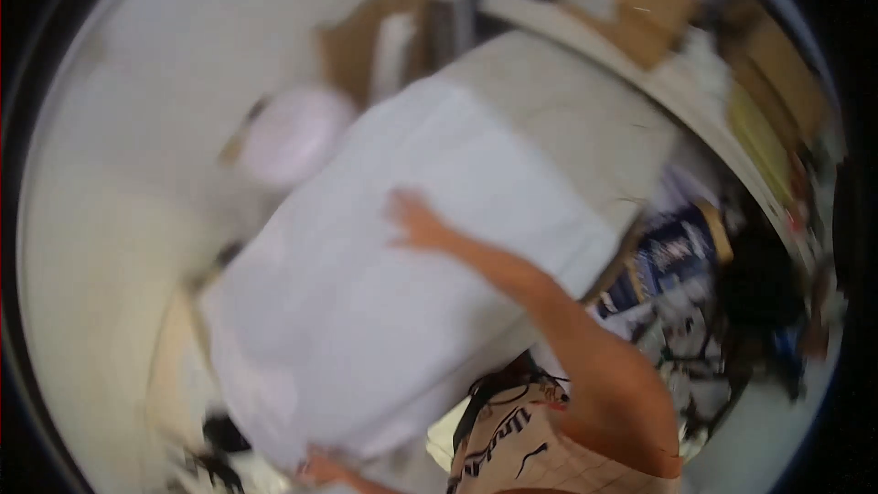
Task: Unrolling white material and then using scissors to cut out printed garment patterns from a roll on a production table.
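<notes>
A white sheet (366, 311) lies over a long flat surface like a padded table or mattress, and it hangs down along its near side. Over the middle of the sheet is my right hand (421, 224), its fingers spread and nothing in them. Near the lower edge of the view, my left hand (325, 468) is at the near-left edge of the sheet. Its fingers are small and blurred, so whether they grip the cloth does not show. Beyond the sheet's far edge, a bare greyish part of the surface (576, 101) carries a few thin dark strands.
A pale pink round object (297, 135) stands by the wall to the left. Cardboard pieces (352, 46) lean behind it. A curved-looking shelf edge (640, 73) bears a cardboard box (631, 5). Dark blue packages (677, 252) and mixed clutter lie right of the surface.
</notes>
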The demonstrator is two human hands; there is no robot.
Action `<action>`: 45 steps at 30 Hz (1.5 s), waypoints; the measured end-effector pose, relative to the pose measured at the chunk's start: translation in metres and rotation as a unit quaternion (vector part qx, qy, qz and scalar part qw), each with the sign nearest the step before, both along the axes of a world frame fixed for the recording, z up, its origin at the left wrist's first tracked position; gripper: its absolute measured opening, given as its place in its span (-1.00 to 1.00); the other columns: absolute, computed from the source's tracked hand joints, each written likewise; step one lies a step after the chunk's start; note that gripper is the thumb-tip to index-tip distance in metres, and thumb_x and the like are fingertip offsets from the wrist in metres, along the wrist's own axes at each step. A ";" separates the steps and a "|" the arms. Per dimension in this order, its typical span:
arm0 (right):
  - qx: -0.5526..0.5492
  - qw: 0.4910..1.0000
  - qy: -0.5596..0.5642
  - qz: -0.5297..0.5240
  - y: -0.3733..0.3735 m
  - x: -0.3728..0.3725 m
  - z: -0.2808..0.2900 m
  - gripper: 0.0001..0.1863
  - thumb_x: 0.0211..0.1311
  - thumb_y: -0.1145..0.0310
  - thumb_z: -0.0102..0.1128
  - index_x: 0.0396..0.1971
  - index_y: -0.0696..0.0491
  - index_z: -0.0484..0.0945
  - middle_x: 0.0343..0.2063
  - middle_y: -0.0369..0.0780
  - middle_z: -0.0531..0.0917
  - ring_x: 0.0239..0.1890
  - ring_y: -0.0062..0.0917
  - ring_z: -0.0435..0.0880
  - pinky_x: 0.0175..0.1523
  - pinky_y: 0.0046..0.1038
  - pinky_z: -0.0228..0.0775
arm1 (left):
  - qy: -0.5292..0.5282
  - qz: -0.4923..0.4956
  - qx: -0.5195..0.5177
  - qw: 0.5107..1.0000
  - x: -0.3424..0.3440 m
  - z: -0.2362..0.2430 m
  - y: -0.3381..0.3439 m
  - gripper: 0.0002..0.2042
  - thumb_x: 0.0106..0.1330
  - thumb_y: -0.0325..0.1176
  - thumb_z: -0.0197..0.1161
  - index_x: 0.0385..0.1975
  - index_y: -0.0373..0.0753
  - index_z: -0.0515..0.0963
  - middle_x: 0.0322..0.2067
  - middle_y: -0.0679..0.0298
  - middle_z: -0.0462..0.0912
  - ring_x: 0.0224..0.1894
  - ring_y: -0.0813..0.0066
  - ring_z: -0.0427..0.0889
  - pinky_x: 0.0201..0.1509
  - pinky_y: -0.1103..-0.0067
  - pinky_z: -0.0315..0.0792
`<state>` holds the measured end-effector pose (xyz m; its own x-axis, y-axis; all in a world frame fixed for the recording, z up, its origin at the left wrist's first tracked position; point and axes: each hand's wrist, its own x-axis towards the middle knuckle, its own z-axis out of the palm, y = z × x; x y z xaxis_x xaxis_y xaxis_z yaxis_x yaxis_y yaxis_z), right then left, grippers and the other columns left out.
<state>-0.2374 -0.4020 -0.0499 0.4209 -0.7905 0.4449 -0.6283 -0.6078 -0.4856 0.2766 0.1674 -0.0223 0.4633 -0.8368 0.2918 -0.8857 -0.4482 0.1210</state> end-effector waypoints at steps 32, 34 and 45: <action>0.204 0.906 0.065 -0.366 0.093 0.003 0.083 -0.07 0.29 -0.27 0.14 0.45 0.12 0.24 0.51 0.16 -0.01 0.58 0.05 -0.17 0.58 0.11 -0.32 | 0.090 -0.417 0.182 0.886 0.017 0.068 -0.553 -0.48 0.49 0.01 0.06 -0.05 -0.44 0.63 -0.39 -0.01 0.68 -0.28 0.04 0.63 -0.03 0.16 0.54; 0.207 0.921 0.079 -0.321 0.101 -0.008 0.076 -0.04 0.30 -0.30 0.12 0.47 0.12 0.20 0.52 0.15 -0.05 0.59 0.03 -0.20 0.59 0.08 -0.33 | 0.183 -0.432 0.133 0.873 0.035 0.044 -0.564 -0.51 0.49 -0.02 0.08 -0.05 -0.41 0.64 -0.34 -0.03 0.69 -0.22 0.04 0.64 0.03 0.13 0.52; 0.130 0.956 0.033 -0.260 0.070 0.006 0.018 -0.08 0.27 -0.31 0.18 0.40 0.10 0.32 0.47 0.15 0.14 0.55 0.08 -0.01 0.53 0.23 -0.29 | 0.685 -0.361 0.029 0.632 0.055 0.063 -0.595 -0.44 0.33 -0.33 0.31 0.29 -0.39 0.32 0.08 -0.13 0.61 0.02 0.00 0.66 0.08 0.20 0.62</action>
<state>-0.2317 -0.3317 -0.0322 -0.0394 -0.9809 0.1906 -0.8475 -0.0682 -0.5264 0.3318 -0.4277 0.0403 -0.2604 -0.9655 -0.0100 0.0572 -0.0257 0.9980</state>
